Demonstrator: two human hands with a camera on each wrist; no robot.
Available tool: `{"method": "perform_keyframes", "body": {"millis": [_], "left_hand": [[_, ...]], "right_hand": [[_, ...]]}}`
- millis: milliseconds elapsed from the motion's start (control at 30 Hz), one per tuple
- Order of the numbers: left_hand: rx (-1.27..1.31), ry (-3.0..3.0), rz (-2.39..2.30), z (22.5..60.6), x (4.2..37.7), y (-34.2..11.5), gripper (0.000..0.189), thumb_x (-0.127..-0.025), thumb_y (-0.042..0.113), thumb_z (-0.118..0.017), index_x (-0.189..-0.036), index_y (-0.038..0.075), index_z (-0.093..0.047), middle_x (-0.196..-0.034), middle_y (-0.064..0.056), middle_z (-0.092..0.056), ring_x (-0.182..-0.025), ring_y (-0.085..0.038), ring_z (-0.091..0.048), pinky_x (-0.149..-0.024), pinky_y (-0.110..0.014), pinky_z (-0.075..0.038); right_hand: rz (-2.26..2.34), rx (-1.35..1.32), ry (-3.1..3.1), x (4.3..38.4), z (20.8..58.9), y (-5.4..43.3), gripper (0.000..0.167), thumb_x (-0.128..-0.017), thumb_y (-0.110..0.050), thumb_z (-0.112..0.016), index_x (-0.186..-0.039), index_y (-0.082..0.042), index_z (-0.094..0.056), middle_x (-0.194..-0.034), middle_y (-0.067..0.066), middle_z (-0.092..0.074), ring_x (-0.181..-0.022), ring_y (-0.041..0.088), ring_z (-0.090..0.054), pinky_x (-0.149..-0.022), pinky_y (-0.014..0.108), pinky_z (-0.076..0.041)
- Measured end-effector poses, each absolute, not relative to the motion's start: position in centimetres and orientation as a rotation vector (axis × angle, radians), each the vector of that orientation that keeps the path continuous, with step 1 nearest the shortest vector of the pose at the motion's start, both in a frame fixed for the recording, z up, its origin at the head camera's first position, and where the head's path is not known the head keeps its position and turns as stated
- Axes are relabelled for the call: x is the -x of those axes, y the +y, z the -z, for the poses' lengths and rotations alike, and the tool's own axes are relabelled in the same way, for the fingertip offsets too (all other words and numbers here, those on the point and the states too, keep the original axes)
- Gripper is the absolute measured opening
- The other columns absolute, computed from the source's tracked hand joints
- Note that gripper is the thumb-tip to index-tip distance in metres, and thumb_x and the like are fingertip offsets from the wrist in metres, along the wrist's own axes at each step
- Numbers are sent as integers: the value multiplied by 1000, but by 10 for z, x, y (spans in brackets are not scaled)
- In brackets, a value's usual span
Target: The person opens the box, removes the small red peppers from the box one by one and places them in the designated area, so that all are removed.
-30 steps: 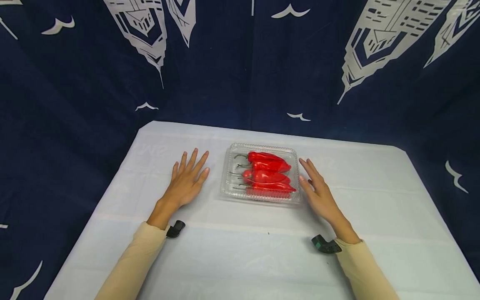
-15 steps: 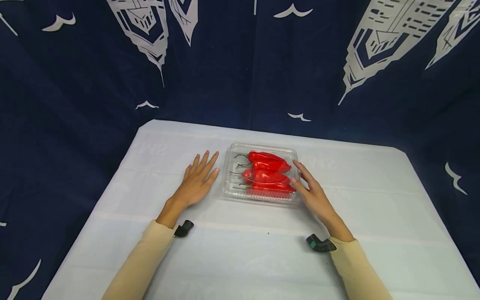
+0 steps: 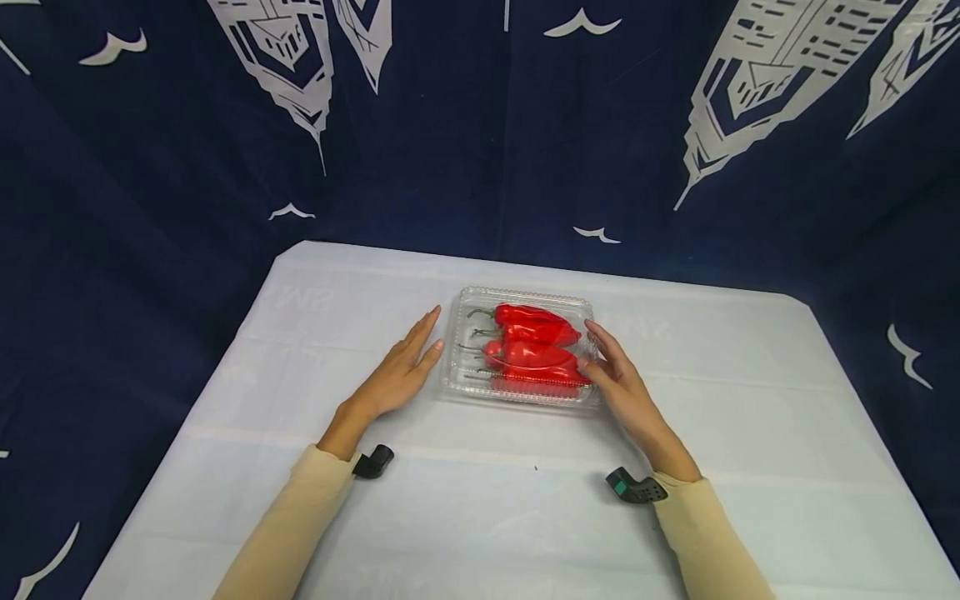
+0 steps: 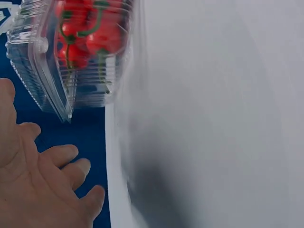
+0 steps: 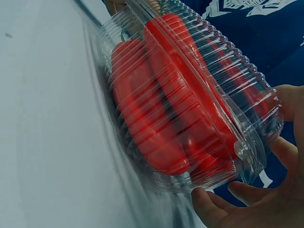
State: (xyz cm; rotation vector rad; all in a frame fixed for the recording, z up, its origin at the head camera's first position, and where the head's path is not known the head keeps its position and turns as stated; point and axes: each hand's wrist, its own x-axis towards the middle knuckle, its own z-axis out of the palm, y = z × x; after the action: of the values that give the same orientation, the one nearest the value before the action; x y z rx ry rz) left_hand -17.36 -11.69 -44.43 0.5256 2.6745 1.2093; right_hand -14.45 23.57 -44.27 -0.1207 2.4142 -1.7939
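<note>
A clear plastic clamshell box [image 3: 459, 367], its lid down, sits on the white table. Inside lie several red peppers [image 3: 536, 333] with green stems pointing left. My right hand [image 3: 630, 396] holds the box's right end, the thumb over the lid and the fingers curled about the end wall. In the right wrist view those fingers [image 5: 247, 192] meet the rim of the box. To the left of the box my left hand [image 3: 390, 379] has its fingers straight and close together, with a narrow gap between it and the box. The left wrist view shows its palm [image 4: 38, 190] towards the box.
The white-covered table [image 3: 480, 517] spreads out around the box. A dark blue cloth [image 3: 487, 167] with white building and bird prints hangs behind it. Each wrist wears a black camera mount, one on the left [image 3: 373, 461] and one on the right [image 3: 636, 487].
My left hand has moved right towards the box, and its spread fingers have come together. My right hand has moved left onto the box's right end. The box has stayed in place.
</note>
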Motion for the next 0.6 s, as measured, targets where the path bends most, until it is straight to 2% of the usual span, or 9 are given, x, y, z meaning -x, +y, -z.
{"method": "perform_keyframes", "body": {"millis": [100, 200, 400, 533, 600], "left_hand": [[-513, 2587, -1308, 445, 173, -115, 65, -107, 54, -28, -162, 31, -4, -169, 0, -11, -155, -26, -13, -126, -53, -13], [-502, 2474, -1433, 446, 174, -113, 66, -107, 51, -31, -163, 28, -5, -168, -3, -16, -154, -26, -18, -125, -50, -17], [-452, 2229, -1704, 446, 177, -108, 61, -110, 38, -36, -162, 22, -10, -164, -10, -27, -152, -28, -25, -123, -53, -25], [-347, 2050, -1865, 446, 177, -109, 62, -108, 33, -45, -161, 26, -15, -163, -6, -32, -150, -27, -31, -118, -53, -35], [-294, 1967, -1928, 448, 177, -111, 65, -105, 29, -52, -161, 27, -18, -162, -5, -34, -148, -26, -33, -118, -51, -36]], "right_hand": [[1830, 106, 2369, 144, 444, 236, 66, -103, -22, -55, -160, -28, -22, -168, 12, -13, -147, 42, -31, -118, 57, -30], [1849, 92, 2352, 144, 445, 236, 65, -103, -22, -54, -160, -30, -22, -168, 13, -14, -146, 41, -33, -118, 56, -31], [1848, 85, 2363, 145, 447, 235, 65, -104, -21, -53, -160, -28, -22, -167, 11, -17, -145, 38, -37, -117, 56, -32], [1839, 69, 2371, 146, 447, 234, 65, -103, -21, -53, -160, -30, -22, -167, 9, -18, -144, 37, -39, -117, 54, -34], [1833, 65, 2374, 147, 448, 234, 65, -103, -21, -53, -160, -31, -23, -167, 9, -19, -144, 36, -39, -116, 50, -36]]}}
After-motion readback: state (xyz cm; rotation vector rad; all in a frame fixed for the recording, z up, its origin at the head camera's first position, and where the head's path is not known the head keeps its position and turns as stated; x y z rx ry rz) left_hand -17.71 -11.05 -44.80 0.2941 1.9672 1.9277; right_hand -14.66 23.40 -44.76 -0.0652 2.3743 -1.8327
